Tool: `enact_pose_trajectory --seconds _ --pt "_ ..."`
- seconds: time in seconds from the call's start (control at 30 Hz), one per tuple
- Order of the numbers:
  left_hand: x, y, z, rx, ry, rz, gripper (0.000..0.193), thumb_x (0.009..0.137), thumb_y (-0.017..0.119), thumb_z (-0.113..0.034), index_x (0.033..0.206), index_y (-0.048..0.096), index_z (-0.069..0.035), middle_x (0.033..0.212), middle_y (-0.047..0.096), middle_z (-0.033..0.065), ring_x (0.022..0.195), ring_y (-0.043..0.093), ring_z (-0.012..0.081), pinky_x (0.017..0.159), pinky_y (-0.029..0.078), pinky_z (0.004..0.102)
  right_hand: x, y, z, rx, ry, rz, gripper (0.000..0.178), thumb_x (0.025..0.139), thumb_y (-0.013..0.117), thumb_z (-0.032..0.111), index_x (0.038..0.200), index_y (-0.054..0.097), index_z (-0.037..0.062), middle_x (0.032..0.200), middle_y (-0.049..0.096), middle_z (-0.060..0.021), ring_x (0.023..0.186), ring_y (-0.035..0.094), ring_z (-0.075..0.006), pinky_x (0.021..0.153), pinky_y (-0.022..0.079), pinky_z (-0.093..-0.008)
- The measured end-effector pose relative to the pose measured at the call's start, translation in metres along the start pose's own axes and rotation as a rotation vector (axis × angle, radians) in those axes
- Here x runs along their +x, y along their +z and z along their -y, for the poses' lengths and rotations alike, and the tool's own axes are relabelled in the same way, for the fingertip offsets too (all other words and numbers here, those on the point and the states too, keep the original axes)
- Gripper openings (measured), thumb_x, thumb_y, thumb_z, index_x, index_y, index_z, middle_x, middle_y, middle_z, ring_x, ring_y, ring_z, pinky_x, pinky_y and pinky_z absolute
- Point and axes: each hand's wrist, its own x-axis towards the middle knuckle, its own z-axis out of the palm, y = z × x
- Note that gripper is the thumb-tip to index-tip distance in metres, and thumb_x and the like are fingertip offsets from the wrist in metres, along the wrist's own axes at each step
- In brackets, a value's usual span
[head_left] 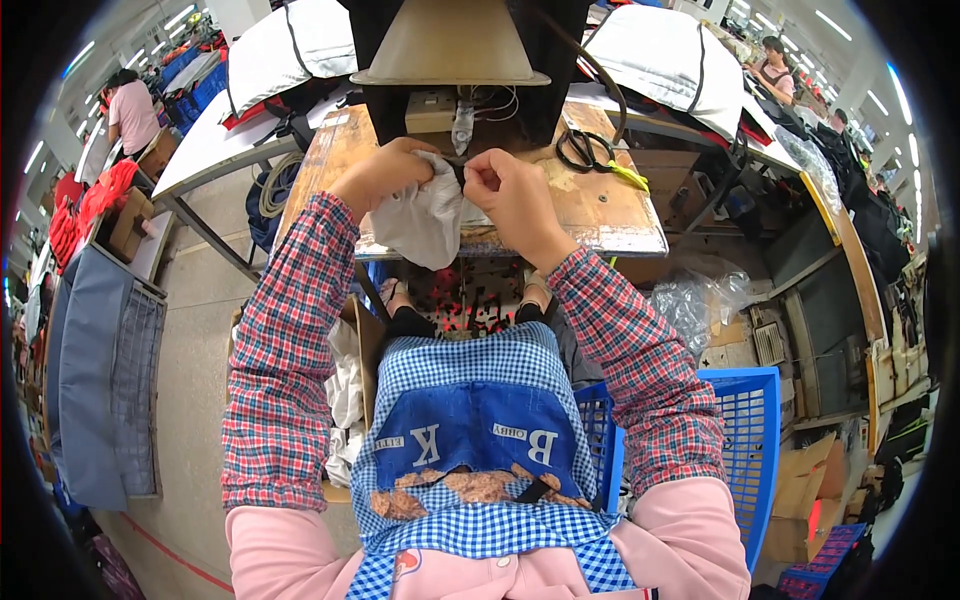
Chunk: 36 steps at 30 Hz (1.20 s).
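Observation:
My left hand [392, 176] is closed on a bunched white cloth [415, 222], which hangs over the front edge of a worn wooden worktop [330, 150]. Close beside it, my right hand [515, 203] is pinched, thumb against fingers. Something small and dark shows between the two hands, but what the right fingertips grip is too small to make out. Just beyond the hands, a narrow machine part wrapped in clear plastic [463, 128] points down, under a cream cone-shaped shade [450, 45]. Scissors with black handles [585, 150] lie on the worktop to the right.
White padded pieces [290, 60] cover side tables at left and right. A blue plastic basket [745, 450] stands by my right side. White cloth [343, 385] fills a cardboard box by my left leg. Clear plastic bags [700, 300] lie on the right. Other people work farther off.

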Motion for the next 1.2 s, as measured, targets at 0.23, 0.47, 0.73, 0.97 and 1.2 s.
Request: enact_pose_trajectory --seconds 0.23,0.47,0.73,0.97,1.2 --pt "0.005 -0.005 -0.004 -0.105 -0.024 0.067 0.049 0.07 0.061 -0.008 0.118 0.061 0.002 0.102 0.065 0.0139 0.086 0.064 0.021 0.075 0.052 0.0305 0.006 0.002 -0.002 0.01 0.013 -0.041 0.019 0.083 0.067 0.011 0.095 0.064 -0.0034 0.077 0.068 -0.0117 0.07 0.065 -0.0142 0.066 0.051 -0.0267" --pt "0.009 -0.008 0.0 -0.124 0.013 0.082 0.045 0.071 0.061 -0.007 0.115 0.062 0.003 0.101 0.065 0.0134 0.085 0.065 0.0209 0.073 0.053 0.0298 0.008 0.005 0.001 0.063 0.028 -0.079 0.016 0.08 0.067 0.01 0.089 0.064 -0.0025 0.077 0.067 -0.0164 0.07 0.067 -0.0238 0.065 0.052 -0.0305" --pt "0.005 -0.009 -0.004 -0.142 0.027 0.109 0.043 0.072 0.061 -0.007 0.114 0.063 0.002 0.099 0.066 0.0127 0.084 0.066 0.0198 0.072 0.053 0.0294 0.008 0.006 -0.003 0.061 0.032 -0.07 0.018 0.083 0.067 0.01 0.094 0.065 -0.0044 0.076 0.068 -0.0096 0.07 0.064 -0.0119 0.066 0.052 -0.0255" --pt "0.004 -0.009 -0.002 -0.159 0.05 0.058 0.031 0.073 0.056 -0.002 0.102 0.066 0.003 0.087 0.067 0.0066 0.074 0.062 0.0149 0.068 0.05 0.0257 0.008 0.008 -0.002 0.112 0.094 -0.052 0.018 0.086 0.066 0.009 0.095 0.064 -0.006 0.077 0.066 -0.0061 0.071 0.063 -0.008 0.066 0.052 -0.0239" --pt "0.008 -0.013 0.004 -0.156 0.062 0.108 0.044 0.072 0.061 -0.005 0.115 0.063 0.003 0.097 0.066 0.0116 0.082 0.064 0.0188 0.074 0.051 0.027 0.009 0.013 -0.007 0.3 0.194 -0.1 0.016 0.084 0.064 0.008 0.09 0.065 -0.006 0.072 0.068 -0.0112 0.065 0.064 -0.0113 0.062 0.051 -0.0258"
